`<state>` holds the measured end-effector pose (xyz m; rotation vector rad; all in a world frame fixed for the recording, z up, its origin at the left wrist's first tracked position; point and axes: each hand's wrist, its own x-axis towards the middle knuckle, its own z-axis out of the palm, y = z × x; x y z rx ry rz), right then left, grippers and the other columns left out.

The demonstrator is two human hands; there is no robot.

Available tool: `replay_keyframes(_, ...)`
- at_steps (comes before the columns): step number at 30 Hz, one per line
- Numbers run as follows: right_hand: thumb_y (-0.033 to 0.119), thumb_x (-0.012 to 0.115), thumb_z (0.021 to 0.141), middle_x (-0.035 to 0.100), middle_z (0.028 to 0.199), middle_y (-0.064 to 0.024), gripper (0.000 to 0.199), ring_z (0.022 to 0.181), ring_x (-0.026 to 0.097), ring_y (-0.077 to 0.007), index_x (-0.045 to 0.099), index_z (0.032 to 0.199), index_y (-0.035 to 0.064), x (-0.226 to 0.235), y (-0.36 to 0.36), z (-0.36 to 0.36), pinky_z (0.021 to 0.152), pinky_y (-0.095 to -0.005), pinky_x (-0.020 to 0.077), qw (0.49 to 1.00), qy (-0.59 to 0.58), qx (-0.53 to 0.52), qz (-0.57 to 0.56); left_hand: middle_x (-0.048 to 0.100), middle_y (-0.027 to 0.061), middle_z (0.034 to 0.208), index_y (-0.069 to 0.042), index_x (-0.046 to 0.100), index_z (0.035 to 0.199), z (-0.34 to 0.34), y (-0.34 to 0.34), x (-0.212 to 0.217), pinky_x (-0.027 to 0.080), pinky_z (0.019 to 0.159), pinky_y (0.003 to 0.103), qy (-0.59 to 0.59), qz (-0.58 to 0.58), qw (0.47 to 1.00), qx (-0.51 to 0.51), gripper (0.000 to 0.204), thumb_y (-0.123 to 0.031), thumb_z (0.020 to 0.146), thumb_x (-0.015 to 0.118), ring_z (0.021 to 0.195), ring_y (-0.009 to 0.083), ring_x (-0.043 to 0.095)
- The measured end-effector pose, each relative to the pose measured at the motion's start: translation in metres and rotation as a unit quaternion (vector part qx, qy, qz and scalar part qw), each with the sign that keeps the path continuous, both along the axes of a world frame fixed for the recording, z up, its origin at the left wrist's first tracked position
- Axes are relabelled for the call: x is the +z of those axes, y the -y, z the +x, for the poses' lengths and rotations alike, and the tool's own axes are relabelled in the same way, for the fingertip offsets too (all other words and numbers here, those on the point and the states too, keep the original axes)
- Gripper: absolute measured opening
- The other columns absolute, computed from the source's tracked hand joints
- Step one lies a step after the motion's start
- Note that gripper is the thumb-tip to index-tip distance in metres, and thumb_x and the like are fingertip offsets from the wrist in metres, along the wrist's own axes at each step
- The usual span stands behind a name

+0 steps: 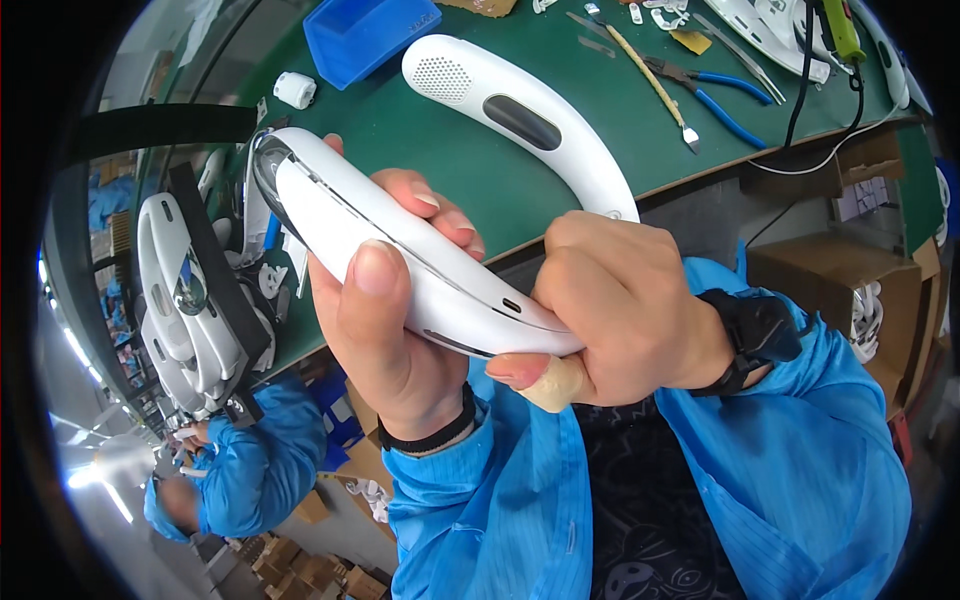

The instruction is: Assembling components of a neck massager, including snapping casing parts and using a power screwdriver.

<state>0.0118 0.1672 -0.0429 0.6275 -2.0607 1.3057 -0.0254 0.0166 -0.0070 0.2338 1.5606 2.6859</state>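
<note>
Both my hands hold up a white, curved, U-shaped neck fan (520,110). My left hand (375,310) is wrapped around one arm of it, thumb on the near face and fingers behind. A dark gap runs along that arm's seam, and its rounded end shows a clear or dark edge. My right hand (625,310) is closed on the bend, with a pale finger cot (555,385) on its thumb. The other arm reaches out over the bench, showing a perforated grille and a dark oval window. My right fingers hide part of the bend.
On the green bench (400,150) are a blue bin (365,40), a white cylindrical part (294,90), blue-handled pliers (715,90), a thin brush-like tool (650,80) and tweezers (740,55). White shells (190,310) are stacked at left. A co-worker (260,470) sits beyond; cardboard boxes (830,275) stand right.
</note>
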Motion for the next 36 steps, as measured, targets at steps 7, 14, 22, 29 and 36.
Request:
replay_keyframes(7, 0.044, 0.078, 0.079, 0.050, 0.068, -0.0069, 0.045, 0.054, 0.053, -0.0233, 0.056, 0.078, 0.0054, 0.008, -0.007, 0.001, 0.048, -0.0345, 0.0433, 0.998, 0.049, 0.019, 0.014, 0.060, 0.0143, 0.100, -0.002, 0.035, 0.146, -0.003, -0.001, 0.003, 0.057, 0.068, 0.031, 0.020, 0.029, 0.999, -0.008, 0.068, -0.030, 0.093, 0.067, 0.082, 0.0189, 0.064)
replay_keyframes(14, 0.043, 0.076, 0.088, 0.056, 0.073, -0.0117, 0.046, 0.057, 0.056, -0.0281, 0.059, 0.090, 0.0003, 0.008, -0.003, 0.001, 0.048, -0.0368, 0.0441, 0.997, 0.051, 0.054, -0.001, 0.061, 0.0142, 0.095, -0.002, 0.037, 0.143, 0.000, -0.001, 0.000, 0.057, 0.068, 0.031, 0.014, 0.033, 0.999, 0.009, 0.067, -0.030, 0.091, 0.070, 0.078, 0.0202, 0.065)
replay_keyframes(22, 0.036, 0.074, 0.089, 0.053, 0.065, -0.0088, 0.038, 0.052, 0.057, -0.0270, 0.055, 0.084, 0.0041, 0.011, 0.004, 0.004, 0.047, -0.0367, 0.0465, 0.997, 0.069, 0.028, -0.023, 0.064, 0.0156, 0.094, -0.003, 0.035, 0.145, 0.006, -0.006, 0.001, 0.057, 0.068, 0.033, 0.017, 0.015, 0.999, 0.024, 0.073, -0.030, 0.089, 0.075, 0.077, 0.0214, 0.066)
replay_keyframes(29, 0.033, 0.076, 0.088, 0.056, 0.066, -0.0100, 0.035, 0.053, 0.059, -0.0274, 0.058, 0.086, 0.0031, 0.016, -0.001, 0.006, 0.048, -0.0370, 0.0477, 0.995, 0.088, 0.038, -0.011, 0.064, 0.0161, 0.098, -0.003, 0.034, 0.146, 0.002, -0.005, 0.011, 0.059, 0.071, 0.034, 0.048, 0.015, 0.998, 0.047, 0.075, -0.029, 0.089, 0.075, 0.084, 0.0232, 0.067)
replay_keyframes(36, 0.033, 0.075, 0.089, 0.054, 0.066, -0.0097, 0.035, 0.053, 0.058, -0.0268, 0.059, 0.088, 0.0023, 0.013, 0.001, 0.010, 0.049, -0.0377, 0.0470, 0.994, 0.090, 0.049, -0.025, 0.062, 0.0132, 0.094, -0.004, 0.034, 0.144, -0.003, 0.003, 0.006, 0.057, 0.072, 0.037, 0.031, 0.043, 0.999, 0.003, 0.073, -0.025, 0.087, 0.075, 0.082, 0.0226, 0.065)
